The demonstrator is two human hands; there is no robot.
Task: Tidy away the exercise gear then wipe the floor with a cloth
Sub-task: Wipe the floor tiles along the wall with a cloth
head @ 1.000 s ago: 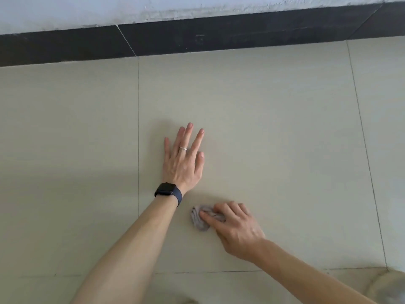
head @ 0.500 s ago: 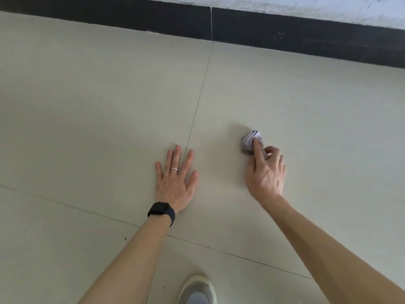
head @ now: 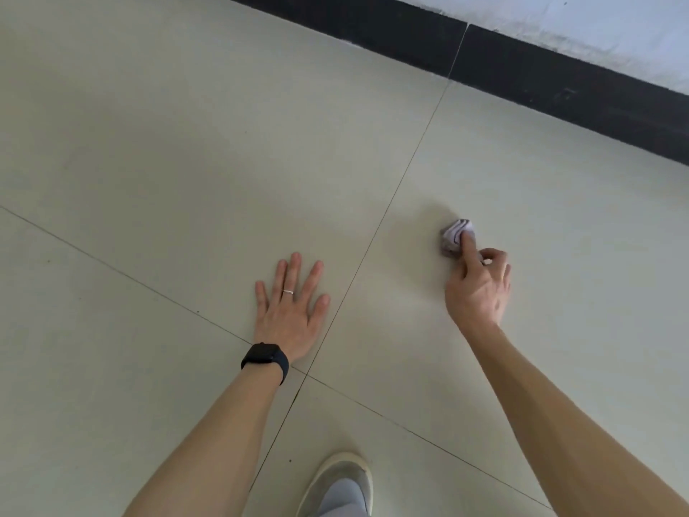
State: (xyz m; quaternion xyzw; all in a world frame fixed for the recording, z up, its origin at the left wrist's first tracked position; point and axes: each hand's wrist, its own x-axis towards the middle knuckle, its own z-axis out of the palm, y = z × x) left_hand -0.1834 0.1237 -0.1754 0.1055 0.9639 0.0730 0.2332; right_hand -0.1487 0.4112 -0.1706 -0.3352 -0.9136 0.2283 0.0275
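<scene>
Head view, near to far. Toe of a pale shoe [head: 341, 486] at the bottom edge, both forearms reaching out over it. No exercise gear in frame, so I judge the tidying part is done and this is the wiping stage.

Left hand [head: 289, 315]: flat on the floor [head: 186, 162], fingers straight and spread, holding nothing. Black watch [head: 265, 359] at the wrist, ring [head: 288, 291] on one finger. It reads as a prop for body weight. It lies just left of a grout line [head: 410, 169].

Right hand [head: 479, 289]: farther out and right of that line. Forefinger laid over the cloth [head: 453, 235], other fingers curled at its near edge, gripping it. The cloth is a small grey wad pressed against the tile, well apart from the left hand.

Change: a second ago the wad sat close in, just beside the left wrist. Half a second ago it was already out past the left fingertips and to their right. It is now farther right again. Judgement: one outward stroke, at or near full reach.

Beyond: black skirting [head: 559, 83], then the pale wall [head: 596, 28]. The strip of tile between cloth and skirting looks not yet wiped. Dark specks on the near-left tiles too, so a good deal of floor remains.
</scene>
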